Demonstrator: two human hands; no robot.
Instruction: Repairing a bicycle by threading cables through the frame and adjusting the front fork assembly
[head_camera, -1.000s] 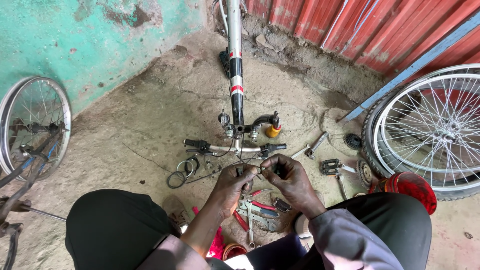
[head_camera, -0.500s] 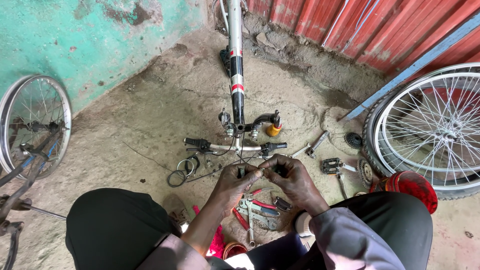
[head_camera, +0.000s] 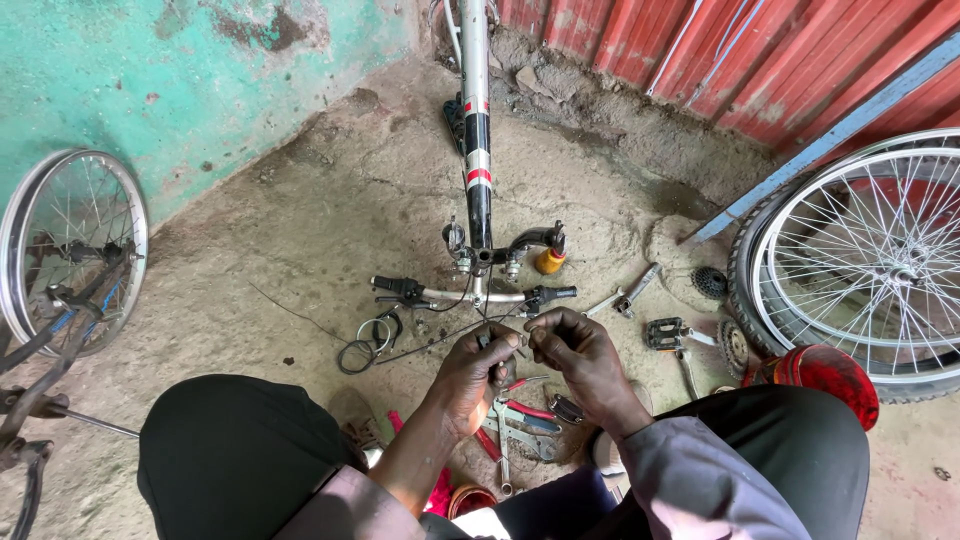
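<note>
Head view looks down on our two hands, met just above our knees; our left hand (head_camera: 478, 372) is pinched shut on a thin cable (head_camera: 440, 338), fingertips gripping its near end, and our right hand (head_camera: 580, 362) is curled with thumb and forefinger closed beside it, though we cannot tell whether it grips the same cable end or some small part hidden between the fingers; the two hands touch or nearly touch at the fingertips. From the pinch the cable runs away from us and to the left, toward a small coil (head_camera: 368, 340) on the floor (head_camera: 300, 230), so its long axis lies slantwise, near end at our left hand; that hand is the nearer one to it. Just beyond the hands lies the handlebar (head_camera: 470, 294), crosswise to us, with the frame (head_camera: 476, 130) stretching straight away toward the red wall (head_camera: 800, 60). Pliers (head_camera: 520, 412) lie on the floor under our wrists; a wrench (head_camera: 632, 292) and a pedal (head_camera: 668, 332) sit to the right, near a wheel (head_camera: 870, 260); another wheel (head_camera: 70, 250) leans at the left.
</note>
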